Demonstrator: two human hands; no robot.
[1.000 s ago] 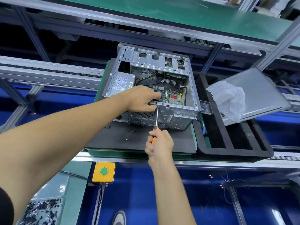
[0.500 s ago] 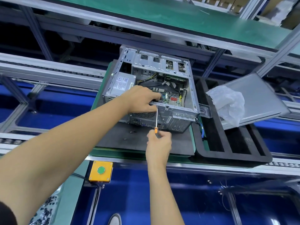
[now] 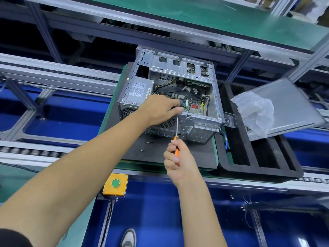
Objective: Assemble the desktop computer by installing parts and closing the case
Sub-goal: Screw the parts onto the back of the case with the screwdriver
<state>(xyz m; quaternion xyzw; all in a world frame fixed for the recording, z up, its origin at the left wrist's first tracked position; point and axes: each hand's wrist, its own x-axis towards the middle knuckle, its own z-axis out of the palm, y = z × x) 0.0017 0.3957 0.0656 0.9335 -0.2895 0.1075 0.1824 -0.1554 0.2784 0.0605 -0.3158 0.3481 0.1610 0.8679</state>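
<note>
The open computer case [image 3: 170,97] lay on its side on a dark foam mat [image 3: 178,154], which sat on a green pallet [image 3: 110,111] on the conveyor line. Its side opening faced up, showing the power supply [image 3: 139,90] at the left, bundled cables, and the green motherboard [image 3: 193,106] toward the near edge.

The left hand [image 3: 160,108] reached in over the case's near rim, its fingers curled around a dark part just beside the motherboard; what that part was could not be told. The right hand [image 3: 178,157] gripped the orange handle of a screwdriver [image 3: 176,136], fingers wrapped round it. The thin shaft ran up from the handle to the case's near rim, its tip just under the left hand's fingertips.

A few small dark screws [image 3: 150,142] lay loose on the mat to the left of the right hand. To the right of the pallet stood a black foam tray [image 3: 258,164] with long slots. A grey side panel [image 3: 292,104] rested tilted across its far end, with a crumpled clear plastic bag [image 3: 254,109] on top. A yellow box with a green button [image 3: 115,183] was mounted at the near rail.
</note>
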